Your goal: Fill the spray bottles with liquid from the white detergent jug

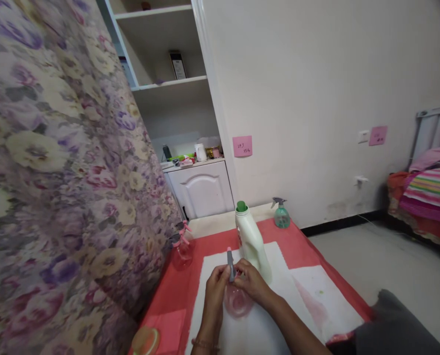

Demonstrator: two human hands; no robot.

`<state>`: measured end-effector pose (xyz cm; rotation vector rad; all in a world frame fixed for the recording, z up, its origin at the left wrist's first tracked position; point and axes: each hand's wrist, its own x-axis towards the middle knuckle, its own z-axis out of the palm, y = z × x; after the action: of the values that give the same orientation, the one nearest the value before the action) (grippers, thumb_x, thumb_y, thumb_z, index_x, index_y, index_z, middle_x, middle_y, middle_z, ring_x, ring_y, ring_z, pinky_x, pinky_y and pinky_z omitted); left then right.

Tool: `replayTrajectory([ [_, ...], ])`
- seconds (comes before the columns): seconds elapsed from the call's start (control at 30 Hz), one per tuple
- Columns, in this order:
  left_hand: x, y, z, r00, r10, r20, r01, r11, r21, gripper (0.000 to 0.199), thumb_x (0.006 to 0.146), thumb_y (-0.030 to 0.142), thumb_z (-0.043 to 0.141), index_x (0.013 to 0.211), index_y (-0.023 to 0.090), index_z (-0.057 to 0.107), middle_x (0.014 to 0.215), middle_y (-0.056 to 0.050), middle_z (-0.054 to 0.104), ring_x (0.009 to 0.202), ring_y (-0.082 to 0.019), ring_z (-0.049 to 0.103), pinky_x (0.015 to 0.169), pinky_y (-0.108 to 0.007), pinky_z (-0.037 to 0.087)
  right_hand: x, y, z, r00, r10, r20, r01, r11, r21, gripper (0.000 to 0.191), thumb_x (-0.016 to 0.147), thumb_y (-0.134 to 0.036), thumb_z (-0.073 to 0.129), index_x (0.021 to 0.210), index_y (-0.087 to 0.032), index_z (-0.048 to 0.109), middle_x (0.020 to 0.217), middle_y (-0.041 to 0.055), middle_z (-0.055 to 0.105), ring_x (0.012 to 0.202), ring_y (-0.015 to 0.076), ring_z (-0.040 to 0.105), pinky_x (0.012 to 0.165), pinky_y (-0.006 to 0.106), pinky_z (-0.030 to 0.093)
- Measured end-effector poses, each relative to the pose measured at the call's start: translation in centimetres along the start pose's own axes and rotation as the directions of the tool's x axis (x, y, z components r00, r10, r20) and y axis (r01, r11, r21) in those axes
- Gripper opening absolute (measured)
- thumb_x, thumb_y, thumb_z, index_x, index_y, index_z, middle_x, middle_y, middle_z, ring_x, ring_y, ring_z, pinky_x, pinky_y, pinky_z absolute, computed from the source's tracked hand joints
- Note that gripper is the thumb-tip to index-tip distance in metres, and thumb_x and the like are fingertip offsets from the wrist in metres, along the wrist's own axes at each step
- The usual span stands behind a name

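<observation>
A clear pink spray bottle stands on the white sheet in front of me, its grey spray head with a pink nozzle pointing away. My left hand pinches the left side of the spray head. From the right, my right hand closes its fingers round the base of the head at the bottle neck. Just behind my right hand stands a large pale green jug with its mouth uncapped and something green in the opening. Part of the bottle neck is hidden by my fingers.
Pink spray bottles stand at the table's left edge. A green spray bottle is at the back right. A round lidded container sits at the near left. The red cloth covers the table. A floral curtain hangs on the left.
</observation>
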<state>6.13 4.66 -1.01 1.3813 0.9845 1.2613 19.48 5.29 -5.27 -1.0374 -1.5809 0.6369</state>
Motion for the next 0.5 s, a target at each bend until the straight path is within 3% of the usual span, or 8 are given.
replayTrajectory([
  [0.3,0.7,0.0,0.1,0.999,-0.030,0.038,0.033,0.997,-0.064,0.038,0.073,0.051,0.070,0.084,0.015,0.071,0.078,-0.004,0.070,0.083,-0.023,0.063,0.078,-0.032,0.048,0.1,-0.1,0.3,0.997,0.042,-0.060,-0.042,0.999,0.003,0.007,0.070,-0.018,0.071,0.074,-0.020,0.065,0.074,-0.0034,0.053,0.075,0.0172,0.053,0.069,0.027,0.039],
  [0.5,0.3,0.2,0.4,1.000,0.007,-0.006,-0.007,0.999,-0.031,0.033,0.071,0.050,0.072,0.072,0.017,0.068,0.073,-0.001,0.066,0.079,-0.019,0.060,0.077,-0.028,0.046,-0.1,0.0,1.7,0.971,0.104,-0.217,-0.114,0.993,-0.033,0.020,0.064,-0.023,0.077,0.069,-0.020,0.058,0.074,-0.0029,0.052,0.075,0.0188,0.051,0.069,0.029,0.037],
])
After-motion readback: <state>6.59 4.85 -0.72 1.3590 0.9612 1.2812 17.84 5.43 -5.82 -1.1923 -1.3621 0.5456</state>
